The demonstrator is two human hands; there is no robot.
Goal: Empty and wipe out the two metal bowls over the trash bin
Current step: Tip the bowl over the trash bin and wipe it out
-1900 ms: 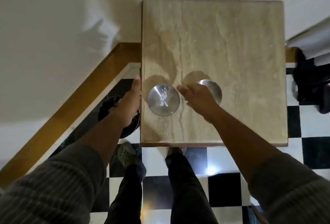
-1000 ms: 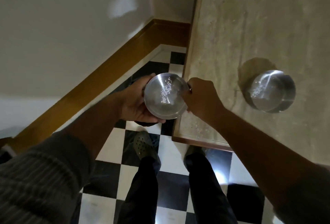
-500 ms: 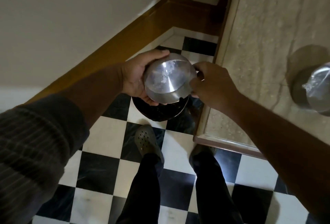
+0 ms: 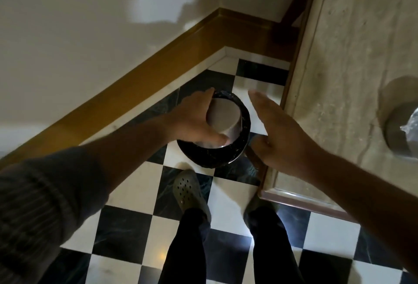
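My left hand grips bowl upturned over bin; right hand open. Wiping pending; second bowl untouched on worktop, frame right.

Both forearms are bare, each sleeve pushed up toward the elbow. The left arm's dark grey-brown ribbed knit sleeve shows fine lengthwise stripes (blurred at the frame edge). The left hand and right hand wear nothing. Below are dark plain trousers and an olive-green perforated rubber clog with round holes across its toe.
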